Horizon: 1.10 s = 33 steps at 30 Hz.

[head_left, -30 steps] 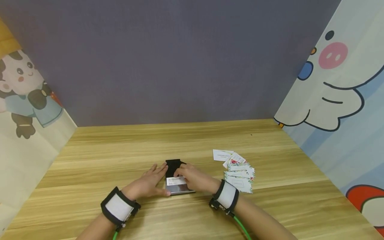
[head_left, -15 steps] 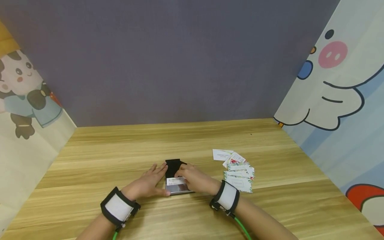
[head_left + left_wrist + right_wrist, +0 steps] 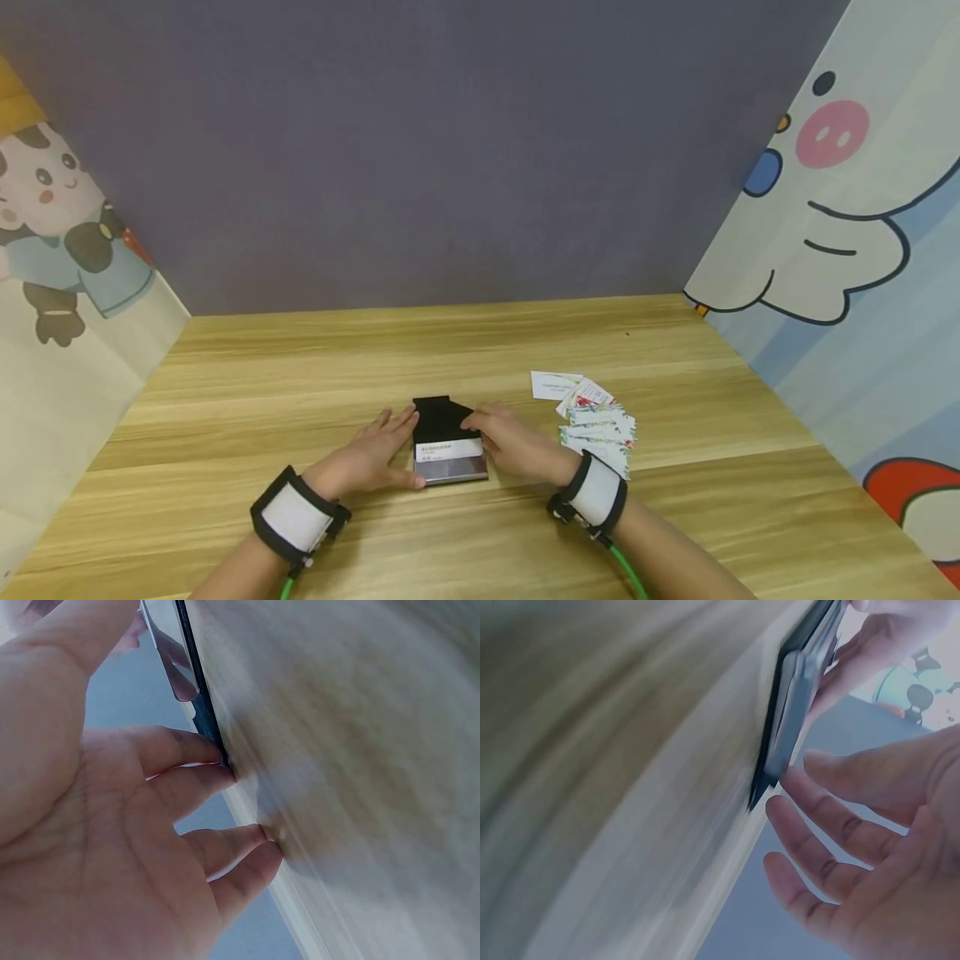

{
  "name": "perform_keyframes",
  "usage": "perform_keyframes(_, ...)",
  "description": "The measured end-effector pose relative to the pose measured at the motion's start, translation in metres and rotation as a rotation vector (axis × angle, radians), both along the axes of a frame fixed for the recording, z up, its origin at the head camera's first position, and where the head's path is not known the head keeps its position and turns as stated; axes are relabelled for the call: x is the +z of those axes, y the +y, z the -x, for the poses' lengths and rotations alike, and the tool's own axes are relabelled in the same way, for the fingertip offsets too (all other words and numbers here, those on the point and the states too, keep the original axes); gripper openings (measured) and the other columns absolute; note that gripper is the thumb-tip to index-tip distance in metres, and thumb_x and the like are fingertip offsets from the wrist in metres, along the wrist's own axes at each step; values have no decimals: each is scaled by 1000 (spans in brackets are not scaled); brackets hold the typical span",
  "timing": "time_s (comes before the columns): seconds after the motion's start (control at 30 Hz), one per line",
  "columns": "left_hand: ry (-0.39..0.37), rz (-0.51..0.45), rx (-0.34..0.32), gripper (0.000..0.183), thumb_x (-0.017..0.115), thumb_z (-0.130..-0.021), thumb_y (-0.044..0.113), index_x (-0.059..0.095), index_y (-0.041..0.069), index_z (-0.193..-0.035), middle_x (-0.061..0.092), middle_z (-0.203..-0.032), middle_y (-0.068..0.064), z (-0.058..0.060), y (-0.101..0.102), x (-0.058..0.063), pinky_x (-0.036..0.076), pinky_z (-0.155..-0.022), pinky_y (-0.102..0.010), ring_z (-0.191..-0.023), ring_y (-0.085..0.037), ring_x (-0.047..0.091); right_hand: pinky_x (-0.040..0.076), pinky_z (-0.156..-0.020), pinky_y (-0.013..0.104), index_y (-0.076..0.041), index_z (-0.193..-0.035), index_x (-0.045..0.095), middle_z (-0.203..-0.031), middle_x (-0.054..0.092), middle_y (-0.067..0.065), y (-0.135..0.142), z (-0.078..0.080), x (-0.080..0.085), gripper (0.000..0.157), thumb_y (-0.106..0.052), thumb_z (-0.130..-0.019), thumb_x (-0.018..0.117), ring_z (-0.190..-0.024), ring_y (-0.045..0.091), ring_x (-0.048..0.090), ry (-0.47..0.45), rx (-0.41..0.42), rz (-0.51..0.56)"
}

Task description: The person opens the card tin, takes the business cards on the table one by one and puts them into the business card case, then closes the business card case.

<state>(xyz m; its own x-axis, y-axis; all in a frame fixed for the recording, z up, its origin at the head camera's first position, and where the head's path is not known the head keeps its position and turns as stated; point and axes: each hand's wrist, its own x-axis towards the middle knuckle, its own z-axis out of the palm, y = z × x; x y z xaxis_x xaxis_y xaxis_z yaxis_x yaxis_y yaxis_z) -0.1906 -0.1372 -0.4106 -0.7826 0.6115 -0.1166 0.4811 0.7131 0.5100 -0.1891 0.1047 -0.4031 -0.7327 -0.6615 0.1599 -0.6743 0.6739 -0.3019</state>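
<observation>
A black card case (image 3: 441,420) lies unfolded on the table, with a shiny silver strip (image 3: 454,472) along its near side. A white business card (image 3: 450,451) with printed text sits in it, just above the strip. My left hand (image 3: 370,461) rests along the case's left edge, its fingers spread and its thumb at the near corner. At the right edge is my right hand (image 3: 517,442), with its fingertips by the black flap. In the right wrist view its index fingertip (image 3: 791,778) meets the case's end, and the other fingers are loosely bent around nothing.
To the right lies a fanned group of several floral-edged cards (image 3: 600,429), with a white card (image 3: 553,385) at its far end. Behind the wooden table (image 3: 337,350) rises a grey panel (image 3: 450,167). Cartoon-printed sheets stand at both sides.
My right hand has drawn back to the right from over the card to the case's right edge, uncovering more of the card and the silver strip. My left hand stays put.
</observation>
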Motion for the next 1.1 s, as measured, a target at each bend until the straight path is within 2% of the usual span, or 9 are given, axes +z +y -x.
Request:
perform_keyframes(0.13, 5, -7, -3, 93, 66, -75, 47, 24, -5, -140, 16, -151, -21, -1, 0, 1, 15, -104, -69, -131, -51, 8, 52, -83, 41, 1, -106, 61, -100, 62, 13, 18, -2, -1, 28, 9, -79, 56, -95, 25, 56, 13, -17, 29)
perform_keyframes(0.27, 6, -3, -5, 93, 65, -75, 47, 24, -5, -140, 16, -151, -21, 0, 0, 0, 15, -104, -69, -131, -51, 8, 53, -82, 41, 1, -105, 61, -99, 64, 13, 37, -3, -2, 33, 9, -73, 61, -94, 25, 57, 37, -54, 29)
perform_keyframes(0.43, 8, -9, -3, 94, 65, -74, 49, 25, -5, -140, 17, -151, -22, -1, 0, 1, 16, -103, -70, -131, -51, 8, 48, -90, 48, 1, -107, 60, -107, 62, 16, 61, -5, -1, 34, 8, -73, 63, -103, 32, 54, -28, -129, 29)
perform_keyframes(0.53, 7, -10, -2, 94, 65, -74, 49, 24, -5, -140, 17, -151, -21, -1, 0, 1, 15, -103, -70, -131, -50, 8, 48, -89, 51, 3, -108, 59, -110, 61, 18, 73, -8, 1, 33, 7, -75, 64, -105, 34, 53, -61, -161, 27)
perform_keyframes(0.73, 2, -9, -4, 94, 65, -74, 48, 24, -5, -140, 16, -151, -21, -1, 0, 1, 15, -104, -70, -131, -50, 8, 52, -82, 47, 4, -108, 59, -104, 63, 17, 91, -13, 0, 34, 5, -74, 66, -97, 31, 58, -75, -199, 28)
perform_keyframes(0.93, 3, -8, -7, 93, 66, -75, 47, 25, -5, -140, 16, -151, -21, -1, 0, 1, 15, -103, -70, -131, -51, 8, 48, -87, 51, 3, -109, 59, -104, 64, 16, 106, -18, 1, 35, 3, -74, 66, -102, 34, 54, -88, -277, 14)
perform_keyframes(1.1, 3, -7, -8, 93, 66, -75, 47, 24, -5, -140, 16, -151, -21, 0, 0, 0, 14, -103, -70, -131, -51, 7, 49, -84, 51, 4, -104, 60, -101, 63, 16, 117, -24, 4, 34, 2, -71, 69, -98, 34, 56, -67, -303, 6)
